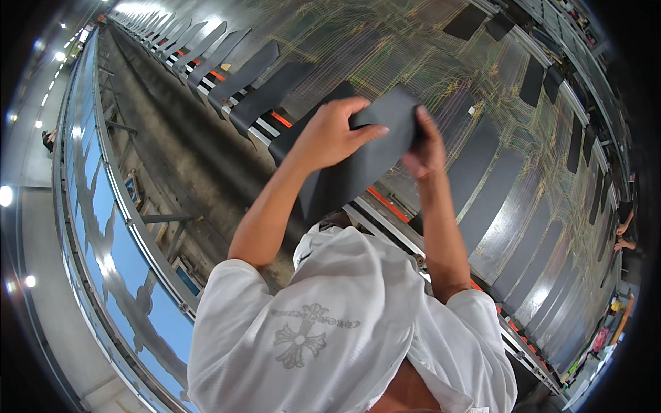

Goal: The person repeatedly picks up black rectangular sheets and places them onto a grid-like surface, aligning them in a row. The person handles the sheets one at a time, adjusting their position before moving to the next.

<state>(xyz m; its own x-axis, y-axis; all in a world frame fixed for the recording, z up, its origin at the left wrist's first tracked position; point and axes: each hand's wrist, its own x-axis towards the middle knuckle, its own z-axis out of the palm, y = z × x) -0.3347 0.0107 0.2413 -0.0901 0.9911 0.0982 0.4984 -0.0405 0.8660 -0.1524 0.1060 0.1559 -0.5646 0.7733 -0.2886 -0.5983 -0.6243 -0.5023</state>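
Between my hands I hold a dark grey flat sheet piece [384, 149], bent and slightly blurred, above the near edge of a long table. My left hand [343, 129] grips its left edge, the thumb and index finger on its upper side. At its right edge is my right hand [426, 144], the fingers curled around the border. Similar dark pieces [477, 149] lie flat on the table [413, 62], which is covered in thin coloured lines. Another row of dark pieces [279, 88] hangs over the near edge, to the left of my hands.
A metal rail with orange strips [387, 204] runs along the table's near edge. Behind me stands another long table [103, 258] with a light blue surface. A dark floor aisle [170, 118] lies between them. Another person's hands [625, 237] show at the far right; a person [49, 140] stands far left.
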